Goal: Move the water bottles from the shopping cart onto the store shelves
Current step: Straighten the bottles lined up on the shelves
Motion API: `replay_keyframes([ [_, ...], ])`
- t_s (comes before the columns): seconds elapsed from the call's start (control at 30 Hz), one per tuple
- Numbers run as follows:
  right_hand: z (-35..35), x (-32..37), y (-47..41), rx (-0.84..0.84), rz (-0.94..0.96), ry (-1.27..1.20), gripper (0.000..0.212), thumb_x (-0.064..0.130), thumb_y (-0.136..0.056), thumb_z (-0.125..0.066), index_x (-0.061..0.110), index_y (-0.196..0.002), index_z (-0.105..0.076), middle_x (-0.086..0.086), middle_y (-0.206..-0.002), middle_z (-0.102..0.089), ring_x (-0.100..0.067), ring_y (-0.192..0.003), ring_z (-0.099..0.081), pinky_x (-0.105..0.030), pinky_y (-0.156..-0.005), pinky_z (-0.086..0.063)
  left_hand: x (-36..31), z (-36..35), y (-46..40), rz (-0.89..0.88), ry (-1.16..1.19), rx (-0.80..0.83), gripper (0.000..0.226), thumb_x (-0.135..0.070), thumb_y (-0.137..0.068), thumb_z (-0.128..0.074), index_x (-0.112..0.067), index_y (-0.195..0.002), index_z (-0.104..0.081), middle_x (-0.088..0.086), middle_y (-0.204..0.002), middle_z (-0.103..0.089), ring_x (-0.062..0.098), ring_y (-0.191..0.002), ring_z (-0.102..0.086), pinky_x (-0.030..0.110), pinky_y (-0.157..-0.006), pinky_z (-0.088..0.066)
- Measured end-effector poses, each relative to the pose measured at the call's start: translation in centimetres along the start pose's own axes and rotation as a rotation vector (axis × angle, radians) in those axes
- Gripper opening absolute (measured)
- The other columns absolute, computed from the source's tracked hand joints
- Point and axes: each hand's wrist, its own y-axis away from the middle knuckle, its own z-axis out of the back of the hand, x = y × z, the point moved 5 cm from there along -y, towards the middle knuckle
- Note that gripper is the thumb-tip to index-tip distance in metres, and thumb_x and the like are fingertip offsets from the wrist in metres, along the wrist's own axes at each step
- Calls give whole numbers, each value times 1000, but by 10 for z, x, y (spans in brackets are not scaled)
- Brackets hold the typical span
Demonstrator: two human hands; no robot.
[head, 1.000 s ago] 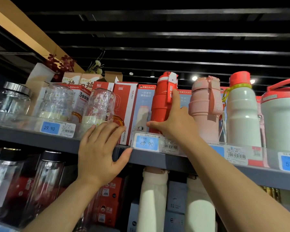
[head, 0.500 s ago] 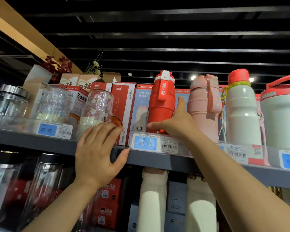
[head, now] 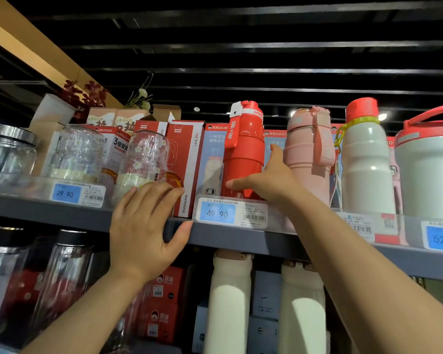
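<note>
While the left hand [head: 141, 226] rests flat-fingered on the shelf [head: 243, 238] edge, the right hand's [head: 269, 182] grip curls round the upright red bottle [head: 244, 154]; pink bottle [head: 307, 154] just beside.

1. This was a shop aisle selling drinkware, seen from below a grey metal shelf [head: 241, 238] stocked to its front edge.
2. Clear plastic strips along that front edge carried blue price labels, one reading 49.90 [head: 216, 213], another 29.90 [head: 65, 193] toward the left end, each beside a printed barcode.
3. New bottles stood in a row on the shelf: a red bottle [head: 244, 152], a pink bottle [head: 308, 154] just beside it and a white bottle with a red cap [head: 366, 162] further right.
4. Retail boxes [head: 184, 159] stood behind glass cups [head: 145, 157].
5. A lower shelf held cream bottles [head: 229, 300] in a row.
</note>
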Motion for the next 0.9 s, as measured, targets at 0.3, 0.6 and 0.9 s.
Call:
replay_keyframes([
  [0.3,-2,2,0,67,-51,-78,105,38,-75,-79,23,-149,-6,-4,-117,-54,-17,-86,-61,-30,-68,-49,-1,1,0,-8,0,5,53,-46,-89,-39,-12,-120,-63,8,-121,-62,26,-117,-51,46,-102,-33],
  [0.6,-1,0,0,44,-25,-67,106,29,-72,-83,24,-148,-9,-4,-115,-52,-25,-95,-63,-40,-85,-53,-1,0,-1,-10,0,3,53,-46,-89,-38,-12,-121,-62,8,-120,-62,26,-118,-50,45,-101,-33],
  [0.9,1,2,0,124,-57,-148,96,20,-81,-74,25,-149,-7,-2,-104,-55,-15,-81,-61,-26,-59,-45,-1,1,0,-6,-4,4,53,-46,-89,-38,-11,-120,-63,8,-120,-62,26,-117,-50,47,-102,-33],
])
